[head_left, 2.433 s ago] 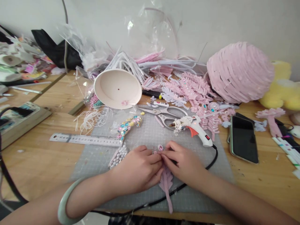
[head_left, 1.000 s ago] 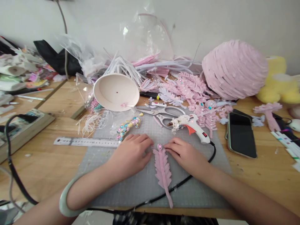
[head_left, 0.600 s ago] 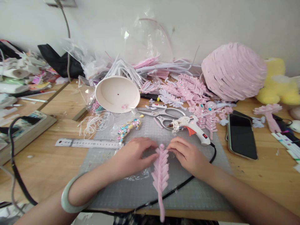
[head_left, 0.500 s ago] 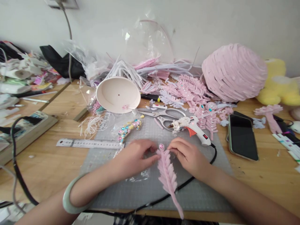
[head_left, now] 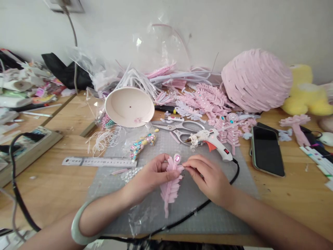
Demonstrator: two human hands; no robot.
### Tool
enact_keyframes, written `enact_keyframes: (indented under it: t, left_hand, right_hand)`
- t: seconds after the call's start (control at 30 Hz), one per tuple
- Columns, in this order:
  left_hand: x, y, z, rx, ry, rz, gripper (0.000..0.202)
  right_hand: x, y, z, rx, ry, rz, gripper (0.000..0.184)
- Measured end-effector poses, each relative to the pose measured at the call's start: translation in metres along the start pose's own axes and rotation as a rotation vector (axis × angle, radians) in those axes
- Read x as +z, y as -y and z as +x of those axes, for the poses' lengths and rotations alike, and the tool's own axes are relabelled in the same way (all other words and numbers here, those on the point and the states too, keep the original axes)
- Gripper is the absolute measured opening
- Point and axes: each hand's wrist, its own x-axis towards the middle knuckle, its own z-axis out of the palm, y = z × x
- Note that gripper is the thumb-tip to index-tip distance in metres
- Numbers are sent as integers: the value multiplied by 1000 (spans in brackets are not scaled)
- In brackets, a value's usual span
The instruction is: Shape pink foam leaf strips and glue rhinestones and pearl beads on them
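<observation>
My left hand (head_left: 152, 174) pinches a pink felt feather (head_left: 170, 185) near its top and holds it lifted a little above the grey cutting mat (head_left: 221, 208). A pink gem (head_left: 177, 158) sits at the feather's tip. My right hand (head_left: 208, 177) is curled, its fingertips touching the feather's right edge just under the gem. A pale green bangle (head_left: 78, 225) circles my left wrist. A clear plastic bag (head_left: 142, 211) lies on the mat under my left forearm.
A white glue gun (head_left: 215, 143) and scissors (head_left: 179, 129) lie behind my hands, its black cord (head_left: 205, 205) looping round the mat. Steel ruler (head_left: 99, 161) and gem strip (head_left: 142, 143) at left, phone (head_left: 265, 151) at right. Pink feathers (head_left: 208, 100), a pink ball (head_left: 256, 80) and a bowl (head_left: 129, 107) behind.
The feather lay flat on the mat between my hands; my left hand has picked it up by the top and tilted it, while my right fingers moved onto its edge.
</observation>
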Motion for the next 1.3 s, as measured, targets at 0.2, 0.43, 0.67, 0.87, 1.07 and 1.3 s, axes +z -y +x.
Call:
enact_keyframes:
  t: [0.2, 0.43, 0.67, 0.87, 1.07, 1.3]
  left_hand:
    - [-3, 5, 2, -2, 0, 11, 39]
    - [-1, 8, 3, -34, -14, 48, 43]
    - [3, 10, 3, -22, -12, 40, 42]
    - [5, 10, 1, -5, -30, 29, 43]
    - [5, 11, 2, -5, -36, 31, 41]
    - [3, 9, 3, 11, -4, 38, 28]
  right_hand:
    - [0, -6, 3, 136, 121, 143, 10]
    - [-13, -7, 8, 68, 216, 116, 10]
    - [-6, 4, -1, -7, 99, -117, 10]
    - [1, 7, -8, 52, -12, 81, 12]
    - [-11, 5, -4, -31, 132, 40, 17]
    - [-10, 4, -5, -61, 104, -114, 11]
